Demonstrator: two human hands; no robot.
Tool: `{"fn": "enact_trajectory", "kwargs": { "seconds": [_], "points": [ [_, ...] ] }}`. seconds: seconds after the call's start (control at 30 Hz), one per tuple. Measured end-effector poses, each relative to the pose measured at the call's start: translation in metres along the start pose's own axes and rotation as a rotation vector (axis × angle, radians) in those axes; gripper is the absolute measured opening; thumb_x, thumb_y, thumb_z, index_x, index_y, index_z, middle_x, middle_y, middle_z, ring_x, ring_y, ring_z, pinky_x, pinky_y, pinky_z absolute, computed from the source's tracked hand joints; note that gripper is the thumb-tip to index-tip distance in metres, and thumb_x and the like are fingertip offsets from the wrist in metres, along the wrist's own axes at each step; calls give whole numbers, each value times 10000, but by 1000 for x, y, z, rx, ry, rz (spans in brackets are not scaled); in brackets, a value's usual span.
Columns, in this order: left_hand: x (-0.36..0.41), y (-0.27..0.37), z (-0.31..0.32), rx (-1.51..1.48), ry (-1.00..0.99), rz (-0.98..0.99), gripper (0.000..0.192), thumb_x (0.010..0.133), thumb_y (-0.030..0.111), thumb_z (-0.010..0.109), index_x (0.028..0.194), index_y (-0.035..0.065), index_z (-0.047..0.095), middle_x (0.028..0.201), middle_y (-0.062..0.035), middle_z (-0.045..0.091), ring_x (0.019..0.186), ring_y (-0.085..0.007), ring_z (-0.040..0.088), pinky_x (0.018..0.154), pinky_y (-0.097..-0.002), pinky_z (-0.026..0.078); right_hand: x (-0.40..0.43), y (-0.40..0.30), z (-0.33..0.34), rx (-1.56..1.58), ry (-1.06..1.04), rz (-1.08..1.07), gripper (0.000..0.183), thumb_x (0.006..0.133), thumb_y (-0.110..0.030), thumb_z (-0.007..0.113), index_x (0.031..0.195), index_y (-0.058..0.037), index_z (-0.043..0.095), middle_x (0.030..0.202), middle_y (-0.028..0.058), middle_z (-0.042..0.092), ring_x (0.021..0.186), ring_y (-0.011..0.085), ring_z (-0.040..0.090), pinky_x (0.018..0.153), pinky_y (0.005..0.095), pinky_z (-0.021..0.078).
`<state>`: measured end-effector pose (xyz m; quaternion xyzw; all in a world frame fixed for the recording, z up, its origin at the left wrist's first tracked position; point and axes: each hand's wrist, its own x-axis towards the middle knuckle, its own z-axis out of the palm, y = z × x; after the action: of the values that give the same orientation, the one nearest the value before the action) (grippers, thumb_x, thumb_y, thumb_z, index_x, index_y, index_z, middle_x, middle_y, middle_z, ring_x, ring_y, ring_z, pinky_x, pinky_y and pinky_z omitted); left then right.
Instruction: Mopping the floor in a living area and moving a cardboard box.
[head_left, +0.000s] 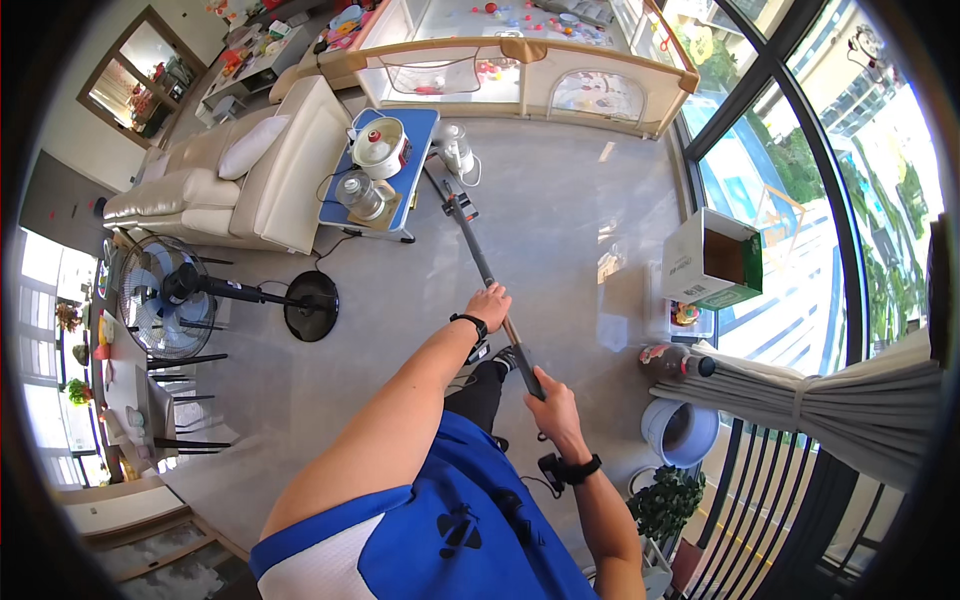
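My left hand (489, 306) is closed around the middle of a long grey pole, with a black band on its wrist. Nearer my body, my right hand (553, 411) grips the pole's upper end; that wrist bears a black strapped device. The pole (474, 244) belongs to a long-handled floor-cleaning tool, probably a flat mop. It slants away across the grey floor to a dark head (450, 202) beside a blue folding table (421, 139). Close to that head stands a clear jug-like appliance (455, 150) with a white base and cord.
On the table are a white electric pot (379, 150) and a glass kettle (360, 196). A pedestal fan (311, 304) and leather sofa (289, 180) stand left. A playpen (600, 82) spans the far side. Right are a cardboard box (686, 259), large bottle (667, 362) and bucket (694, 442).
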<state>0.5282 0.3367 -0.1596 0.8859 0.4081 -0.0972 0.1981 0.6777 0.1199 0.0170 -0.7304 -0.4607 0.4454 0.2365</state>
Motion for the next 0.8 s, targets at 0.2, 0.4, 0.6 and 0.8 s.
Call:
{"fn": "enact_trajectory", "kwargs": {
  "seconds": [0.2, 0.4, 0.6, 0.8],
  "points": [
    [-12, 25, -3, 182, -166, -17, 277, 931, 176, 553, 1190, 111, 626, 1374, -108, 509, 1412, -274, 359, 1078, -504, 362, -12, 23, 8, -76, 3, -10, 587, 812, -177, 696, 1361, -28, 551, 948, 302, 668, 879, 421, 682, 775, 430, 529],
    [-31, 81, 25, 264, -458, 525, 162, 795, 244, 689, 913, 149, 749, 928, -100, 727, 962, -300, 685, 824, -482, 524, -129, 56, -23, -156, 0, 0, 584, 814, -180, 727, 1363, -84, 554, 890, 265, 671, 856, 451, 646, 728, 488, 516],
    [-88, 159, 55, 45, -698, 785, 195, 722, 266, 765, 869, 139, 756, 855, -107, 731, 876, -353, 697, 732, -478, 559, -247, 72, -38, 67, 14, 163, 593, 791, -83, 755, 1352, -29, 572, 1023, 194, 712, 825, 277, 669, 738, 347, 525],
    [-61, 101, 53, 106, -661, 749, 173, 730, 267, 752, 867, 163, 753, 836, -89, 726, 849, -326, 702, 701, -452, 555, -192, 78, -1, 128, 30, 126, 586, 797, -48, 748, 1354, 3, 572, 1091, 143, 716, 870, 119, 618, 803, 265, 509]
  ]
}}
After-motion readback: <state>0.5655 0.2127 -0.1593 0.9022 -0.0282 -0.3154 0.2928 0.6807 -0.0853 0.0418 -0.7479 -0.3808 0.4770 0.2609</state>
